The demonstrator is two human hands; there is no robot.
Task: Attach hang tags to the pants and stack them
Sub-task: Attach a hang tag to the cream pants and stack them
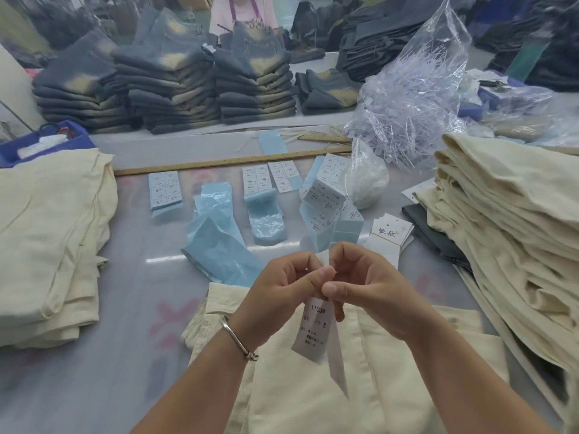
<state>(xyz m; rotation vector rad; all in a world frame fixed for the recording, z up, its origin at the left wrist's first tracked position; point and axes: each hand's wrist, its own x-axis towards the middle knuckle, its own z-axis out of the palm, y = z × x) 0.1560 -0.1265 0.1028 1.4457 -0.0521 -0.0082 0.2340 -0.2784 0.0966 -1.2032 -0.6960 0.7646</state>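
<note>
A cream pair of pants [300, 386] lies flat on the table right below my hands. Both hands meet above it. My left hand [282, 289] and my right hand [369, 286] pinch the top of a white hang tag [313, 330] printed "1103#" and "S", which dangles between them with a second white strip behind it. A thin clear plastic fastener seems to sit at my fingertips, too small to be sure. More white hang tags [388, 233] lie just beyond my right hand.
Cream pants are stacked at left [53, 239] and higher at right [507, 233]. Label sheets [326, 195], blue backing papers [219, 242], a wooden ruler [232, 161], a bag of plastic fasteners [410, 98], a blue bin [47, 142] and dark jeans stacks [169, 89] lie beyond. A person stands at the far side.
</note>
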